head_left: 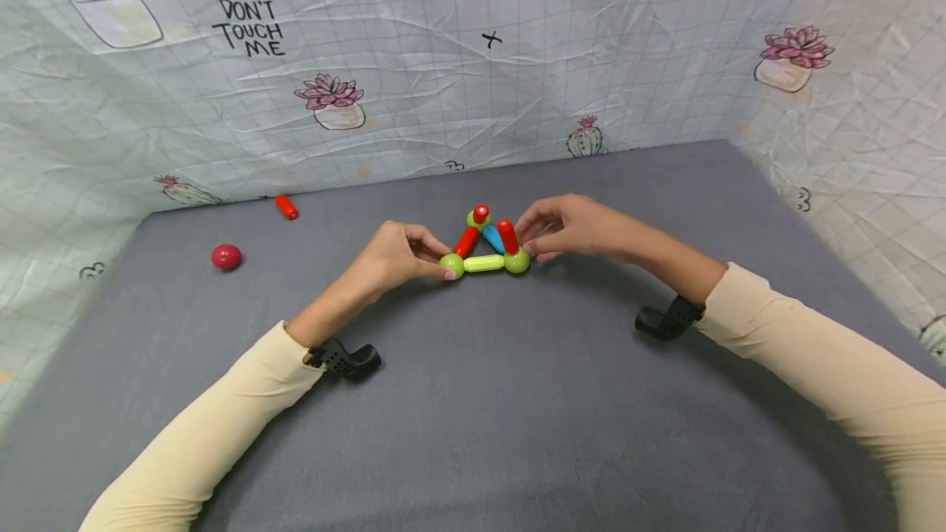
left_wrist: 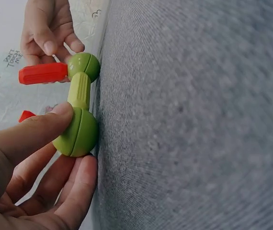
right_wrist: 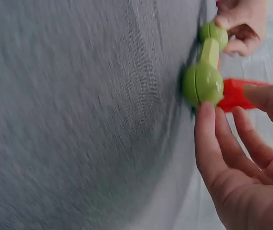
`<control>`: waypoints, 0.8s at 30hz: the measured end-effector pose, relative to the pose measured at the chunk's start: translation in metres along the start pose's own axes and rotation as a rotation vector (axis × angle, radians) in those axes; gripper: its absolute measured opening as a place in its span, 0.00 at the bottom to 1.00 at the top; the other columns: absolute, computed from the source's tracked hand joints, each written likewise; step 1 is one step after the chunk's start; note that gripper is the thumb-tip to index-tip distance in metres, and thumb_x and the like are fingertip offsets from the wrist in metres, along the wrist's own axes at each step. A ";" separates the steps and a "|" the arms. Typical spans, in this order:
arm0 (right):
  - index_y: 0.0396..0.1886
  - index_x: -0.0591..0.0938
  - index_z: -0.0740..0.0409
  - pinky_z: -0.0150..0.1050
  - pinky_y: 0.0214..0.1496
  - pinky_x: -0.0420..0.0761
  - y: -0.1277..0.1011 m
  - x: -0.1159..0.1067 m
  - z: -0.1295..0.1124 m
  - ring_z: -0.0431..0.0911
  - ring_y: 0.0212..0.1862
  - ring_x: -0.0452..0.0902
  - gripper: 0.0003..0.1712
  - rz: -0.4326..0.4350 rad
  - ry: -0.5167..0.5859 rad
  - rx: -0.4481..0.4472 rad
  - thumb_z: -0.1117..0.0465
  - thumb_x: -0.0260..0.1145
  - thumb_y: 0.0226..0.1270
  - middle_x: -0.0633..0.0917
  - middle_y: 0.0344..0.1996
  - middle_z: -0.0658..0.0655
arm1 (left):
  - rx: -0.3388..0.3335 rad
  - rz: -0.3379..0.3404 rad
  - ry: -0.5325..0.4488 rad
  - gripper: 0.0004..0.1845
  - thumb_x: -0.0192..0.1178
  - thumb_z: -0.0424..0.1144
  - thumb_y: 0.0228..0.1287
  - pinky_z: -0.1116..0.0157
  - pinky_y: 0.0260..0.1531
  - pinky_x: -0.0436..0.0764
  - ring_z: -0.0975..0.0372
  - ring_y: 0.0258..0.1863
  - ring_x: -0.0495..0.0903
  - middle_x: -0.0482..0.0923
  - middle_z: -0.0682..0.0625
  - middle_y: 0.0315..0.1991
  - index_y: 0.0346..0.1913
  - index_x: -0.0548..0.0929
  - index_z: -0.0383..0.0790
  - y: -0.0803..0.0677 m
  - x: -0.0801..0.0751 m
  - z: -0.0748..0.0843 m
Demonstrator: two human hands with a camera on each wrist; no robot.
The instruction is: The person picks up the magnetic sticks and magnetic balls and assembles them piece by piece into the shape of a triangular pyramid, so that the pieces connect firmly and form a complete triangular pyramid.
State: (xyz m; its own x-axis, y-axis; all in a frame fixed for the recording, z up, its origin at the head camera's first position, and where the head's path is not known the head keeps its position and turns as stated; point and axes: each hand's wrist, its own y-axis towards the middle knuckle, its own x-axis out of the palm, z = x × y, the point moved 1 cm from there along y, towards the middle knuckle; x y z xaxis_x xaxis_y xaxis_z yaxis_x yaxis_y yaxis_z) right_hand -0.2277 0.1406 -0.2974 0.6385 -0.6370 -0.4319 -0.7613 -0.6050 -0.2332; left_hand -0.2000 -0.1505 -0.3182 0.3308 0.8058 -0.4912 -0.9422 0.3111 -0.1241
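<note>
Both arms reaching inward, left hand (head_left: 392,257) fingers pinching, right hand (head_left: 572,227) fingers curled

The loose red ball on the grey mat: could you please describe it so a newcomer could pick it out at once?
Start at the grey mat and look to its far left part, well away from both hands. There lies the red ball, alone. Unlike the red stick behind it, it is round and joined to nothing.

Red stick (left_wrist: 27,115) mostly behind left thumb (tip visible), right-wrist mat blurred
</note>
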 end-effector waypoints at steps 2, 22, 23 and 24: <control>0.59 0.80 0.61 0.45 0.53 0.86 -0.001 0.004 0.000 0.51 0.54 0.83 0.21 0.021 -0.005 0.002 0.61 0.71 0.69 0.84 0.56 0.59 | -0.006 0.000 0.007 0.16 0.82 0.33 0.47 0.67 0.33 0.83 0.62 0.32 0.86 0.89 0.46 0.35 0.41 0.90 0.36 0.000 0.001 0.001; 0.51 0.85 0.56 0.40 0.42 0.84 -0.001 0.019 0.004 0.45 0.47 0.85 0.19 0.178 -0.250 0.019 0.58 0.78 0.61 0.89 0.47 0.53 | 0.105 -0.052 0.117 0.13 0.78 0.36 0.55 0.65 0.38 0.84 0.59 0.40 0.86 0.87 0.47 0.40 0.42 0.87 0.38 -0.001 0.000 0.002; 0.51 0.86 0.56 0.40 0.42 0.84 0.000 0.020 0.004 0.45 0.47 0.85 0.19 0.187 -0.255 0.017 0.58 0.78 0.61 0.89 0.46 0.53 | 0.121 -0.067 0.149 0.13 0.77 0.37 0.57 0.64 0.40 0.84 0.59 0.42 0.86 0.87 0.47 0.41 0.43 0.87 0.38 -0.001 -0.004 0.002; 0.51 0.86 0.55 0.39 0.43 0.84 0.001 0.020 0.003 0.45 0.47 0.85 0.19 0.193 -0.257 0.014 0.58 0.79 0.60 0.90 0.46 0.53 | 0.139 -0.080 0.179 0.13 0.76 0.38 0.60 0.62 0.43 0.84 0.58 0.44 0.86 0.87 0.47 0.43 0.45 0.87 0.38 -0.001 -0.009 0.002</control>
State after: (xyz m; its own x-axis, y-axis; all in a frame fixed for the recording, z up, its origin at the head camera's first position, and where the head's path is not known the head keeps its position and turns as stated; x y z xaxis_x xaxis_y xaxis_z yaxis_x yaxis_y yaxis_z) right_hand -0.2162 0.1288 -0.3089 0.4340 -0.5970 -0.6748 -0.8683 -0.4769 -0.1366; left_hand -0.2016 -0.1571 -0.3123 0.3778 0.6773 -0.6313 -0.8930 0.4466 -0.0553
